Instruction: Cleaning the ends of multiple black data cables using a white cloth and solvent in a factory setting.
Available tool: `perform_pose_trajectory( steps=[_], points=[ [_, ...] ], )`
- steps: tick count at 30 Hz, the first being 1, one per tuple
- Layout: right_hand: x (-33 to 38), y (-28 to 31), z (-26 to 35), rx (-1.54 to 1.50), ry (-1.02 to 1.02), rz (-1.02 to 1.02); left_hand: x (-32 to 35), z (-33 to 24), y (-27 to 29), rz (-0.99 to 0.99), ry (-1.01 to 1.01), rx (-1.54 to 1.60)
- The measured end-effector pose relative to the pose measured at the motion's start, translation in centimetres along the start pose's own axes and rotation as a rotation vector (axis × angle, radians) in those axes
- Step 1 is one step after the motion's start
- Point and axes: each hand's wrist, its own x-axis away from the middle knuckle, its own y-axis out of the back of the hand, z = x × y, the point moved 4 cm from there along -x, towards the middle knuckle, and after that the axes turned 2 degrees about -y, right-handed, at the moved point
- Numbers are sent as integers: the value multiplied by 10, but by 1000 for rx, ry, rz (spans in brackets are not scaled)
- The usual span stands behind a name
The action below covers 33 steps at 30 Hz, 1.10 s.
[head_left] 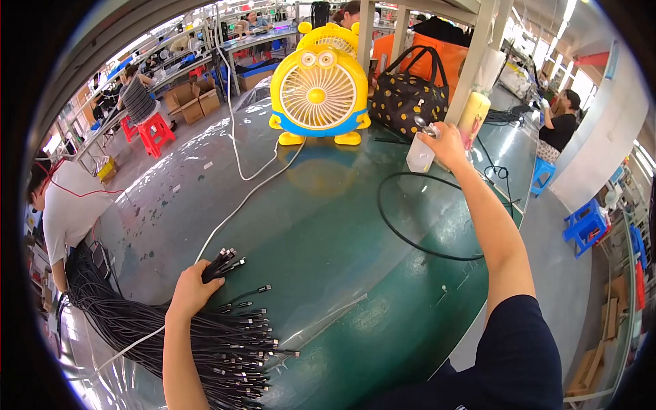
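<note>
Single head-worn fisheye, looking down and forward over the green table (328, 225), close range, edges bowed.

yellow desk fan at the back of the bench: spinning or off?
Cannot tell. The yellow round desk fan stands upright facing the camera; its blades are hidden behind the grille.

Your left hand (193, 290) near table's (328, 225) front-left edge, gripping cable ends (222, 263); cable bundle (219, 342) lies just before it, trailing off left. Fan (319, 85) stands far centre, bag (408, 96) to its right. Your right hand (445, 143) far right, on bottle (419, 154). Cable loop (427, 215) lies between.
</note>
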Motion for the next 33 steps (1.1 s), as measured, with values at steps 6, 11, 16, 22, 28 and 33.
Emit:
perform_pose_trajectory(
  steps=[6,11,16,22,28,33],
  points=[
    [8,10,-1,-180,121,-205,4,-7,2,74,-31,-13],
    [12,4,11,38,376,-370,1,3,1,26,-210,-212],
    [16,7,12,38,366,-324,4,9,1,-98,-123,-105],
    [26,26,43,-2,415,-332,16,11,18,-421,-82,437],
    [77,-1,153,-803,311,254,42,24,21,-424,-10,818],
    [159,-31,272,-1178,310,822,51,28,28,-486,-49,1028]
  ],
)
